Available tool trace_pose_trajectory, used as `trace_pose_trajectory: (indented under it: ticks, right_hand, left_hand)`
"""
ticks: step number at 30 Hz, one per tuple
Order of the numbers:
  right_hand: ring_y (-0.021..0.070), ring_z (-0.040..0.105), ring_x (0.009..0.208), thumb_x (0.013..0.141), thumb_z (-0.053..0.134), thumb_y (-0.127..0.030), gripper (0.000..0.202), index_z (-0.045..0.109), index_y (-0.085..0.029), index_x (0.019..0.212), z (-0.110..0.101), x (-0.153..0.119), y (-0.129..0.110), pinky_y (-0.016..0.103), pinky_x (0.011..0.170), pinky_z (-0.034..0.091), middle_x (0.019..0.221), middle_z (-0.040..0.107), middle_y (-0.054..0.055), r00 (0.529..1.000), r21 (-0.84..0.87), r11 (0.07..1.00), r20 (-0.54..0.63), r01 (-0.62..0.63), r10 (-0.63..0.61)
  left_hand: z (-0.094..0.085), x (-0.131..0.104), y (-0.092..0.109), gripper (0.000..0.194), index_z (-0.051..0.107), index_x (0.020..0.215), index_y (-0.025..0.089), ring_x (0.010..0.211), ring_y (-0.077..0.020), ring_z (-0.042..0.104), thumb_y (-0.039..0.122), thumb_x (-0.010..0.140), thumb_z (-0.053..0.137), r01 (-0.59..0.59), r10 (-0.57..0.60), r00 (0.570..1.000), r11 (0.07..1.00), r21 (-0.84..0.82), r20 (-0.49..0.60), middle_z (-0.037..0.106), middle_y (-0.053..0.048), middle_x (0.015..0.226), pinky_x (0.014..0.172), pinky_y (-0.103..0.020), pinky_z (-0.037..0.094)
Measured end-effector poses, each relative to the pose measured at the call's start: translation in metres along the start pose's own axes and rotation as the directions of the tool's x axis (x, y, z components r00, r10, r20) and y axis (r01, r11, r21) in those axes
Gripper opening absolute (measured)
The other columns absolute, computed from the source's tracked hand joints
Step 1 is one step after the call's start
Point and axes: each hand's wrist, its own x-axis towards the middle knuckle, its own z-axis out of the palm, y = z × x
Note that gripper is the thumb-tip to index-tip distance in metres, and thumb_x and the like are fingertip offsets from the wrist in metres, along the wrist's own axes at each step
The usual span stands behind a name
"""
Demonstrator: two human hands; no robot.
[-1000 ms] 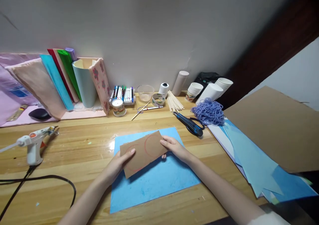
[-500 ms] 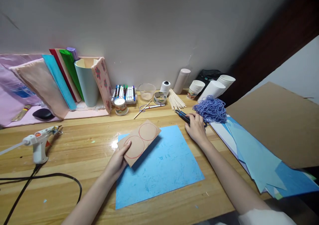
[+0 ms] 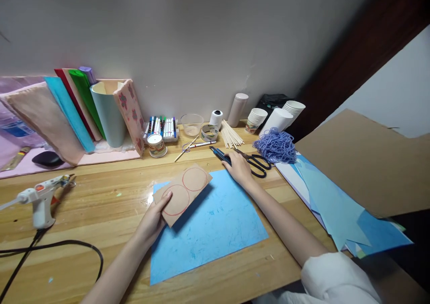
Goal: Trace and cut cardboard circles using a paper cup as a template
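Observation:
A piece of brown cardboard (image 3: pixel 183 192) with two red circles drawn on it is pinched in my left hand (image 3: pixel 156 216), thumb on top, tilted above a blue sheet (image 3: pixel 215 223). Beyond the sheet's far edge, my right hand (image 3: pixel 239 167) is over a blue-and-black utility knife (image 3: pixel 220 155), its fingers wrapped round the handle. Black-handled scissors (image 3: pixel 258 162) lie just right of that hand.
A white glue gun (image 3: pixel 42 201) with a black cable lies at left. Along the back are markers (image 3: pixel 161 128), a tape roll (image 3: pixel 210 132), wooden sticks (image 3: pixel 231 134), paper cups (image 3: pixel 256 119) and purple yarn (image 3: pixel 275 145). Large cardboard (image 3: pixel 363 165) covers the right.
My right hand has moved left with the utility knife, away from the scissors, which now show fully. The view has shifted slightly, and my left hand still holds the cardboard.

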Motion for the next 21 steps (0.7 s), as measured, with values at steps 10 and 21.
trace_pose_trajectory:
  ticks: [10,21]
  right_hand:
    - [0.0274,0.059,0.098,0.07,0.061,-0.018,0.042,0.06,-0.008,0.111,-0.031,-0.009,0.081,0.037,0.086,0.045,0.109,0.057,0.019,0.958,-0.125,0.953,0.055,-0.275,0.283]
    - [0.0248,0.061,0.07,0.072,0.059,-0.03,0.012,0.058,-0.018,0.074,-0.055,-0.008,0.066,0.031,0.061,0.042,0.07,0.063,0.01,0.893,-0.04,0.893,0.037,-0.448,0.449]
  left_hand:
    - [-0.001,0.002,0.004,0.041,0.056,0.123,0.018,0.098,-0.0203,0.067,0.024,0.083,0.063,-0.06,0.06,0.997,0.998,-0.005,-0.055,0.069,-0.008,0.112,0.086,-0.028,0.056]
    - [0.003,-0.006,0.007,0.044,0.054,0.125,0.02,0.102,-0.0205,0.065,0.028,0.083,0.062,-0.176,0.175,0.98,0.984,-0.004,-0.091,0.066,-0.008,0.118,0.087,-0.027,0.055]
